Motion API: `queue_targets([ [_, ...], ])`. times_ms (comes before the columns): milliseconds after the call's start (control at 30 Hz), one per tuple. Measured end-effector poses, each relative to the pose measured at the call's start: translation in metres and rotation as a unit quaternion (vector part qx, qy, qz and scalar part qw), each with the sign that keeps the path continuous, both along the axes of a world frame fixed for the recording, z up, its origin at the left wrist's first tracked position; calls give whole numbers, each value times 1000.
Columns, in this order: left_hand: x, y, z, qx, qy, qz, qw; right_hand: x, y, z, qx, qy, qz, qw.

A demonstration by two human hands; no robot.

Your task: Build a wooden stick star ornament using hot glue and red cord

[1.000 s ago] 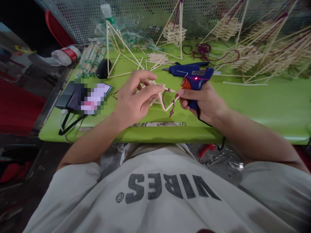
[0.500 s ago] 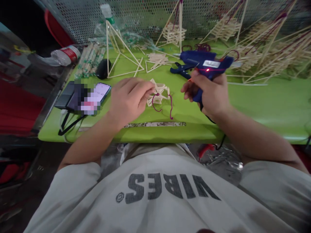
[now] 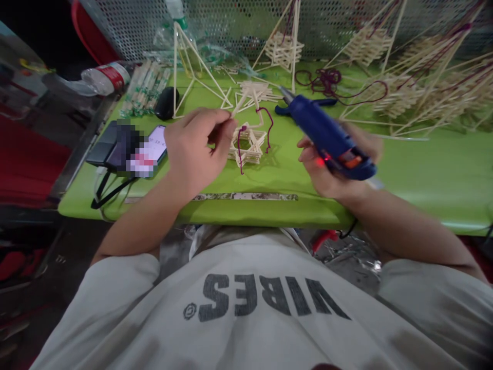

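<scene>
My left hand (image 3: 200, 151) pinches the end of a thin wooden stick frame (image 3: 239, 106), apparently triangular, with purple string (image 3: 271, 121) tied to it. Below its fingertips a star-shaped stack of small wooden sticks (image 3: 250, 154) rests on the green table, another purple string hanging from it. My right hand (image 3: 331, 169) is wrapped round a blue hot glue gun (image 3: 321, 126), whose nozzle points up and left towards the frame. A red light glows near its handle. Dark blue pliers (image 3: 283, 110) lie behind the gun, partly covered by it.
Bundled sticks (image 3: 144, 90), a black mouse (image 3: 167, 103) and a phone (image 3: 152, 146) occupy the left. A stick pyramid (image 3: 193, 77) stands behind. Finished-looking stick structures (image 3: 365, 46) crowd the back right. Along the front edge lies a flat strip (image 3: 246, 197).
My left hand has lifted the stick frame off the star stack, which now lies free on the table. My right hand has tilted the glue gun, its body swinging down and its nozzle pointing more upward.
</scene>
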State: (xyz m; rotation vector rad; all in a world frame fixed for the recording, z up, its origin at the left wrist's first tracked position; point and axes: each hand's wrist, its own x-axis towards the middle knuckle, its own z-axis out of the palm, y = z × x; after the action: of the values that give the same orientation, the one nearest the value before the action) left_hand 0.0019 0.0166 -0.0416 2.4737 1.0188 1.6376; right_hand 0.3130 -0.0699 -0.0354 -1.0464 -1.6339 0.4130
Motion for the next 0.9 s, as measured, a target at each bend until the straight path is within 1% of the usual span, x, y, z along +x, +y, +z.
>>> queue_targets([
  [67,2,2,-2,16,-5,25,1000,-1,-1,1,103,-97,-20,990],
  [100,2,1,-2,25,-3,42,999,-3,-1,1,122,-122,-20,985],
  [167,4,-1,-2,33,1,65,997,-6,-1,1,97,-138,-12,986],
  [200,4,-3,-1,27,1,63,998,-8,-2,0,75,-143,-11,987],
  [333,4,-11,6,-15,-10,23,1000,-9,-2,-1,44,-149,-14,988],
  [367,4,-13,7,-17,-9,24,1000,-9,-2,-1,44,-152,-15,987],
  [500,7,-15,10,10,-13,60,998,-9,1,0,62,-158,-13,985],
  [567,8,-16,10,19,-16,65,998,-9,1,0,62,-162,-15,985],
  [700,8,-18,10,21,13,79,997,-9,2,-1,51,-168,-22,984],
  [900,9,-20,9,30,13,49,998,-9,1,-2,63,-170,-11,983],
])
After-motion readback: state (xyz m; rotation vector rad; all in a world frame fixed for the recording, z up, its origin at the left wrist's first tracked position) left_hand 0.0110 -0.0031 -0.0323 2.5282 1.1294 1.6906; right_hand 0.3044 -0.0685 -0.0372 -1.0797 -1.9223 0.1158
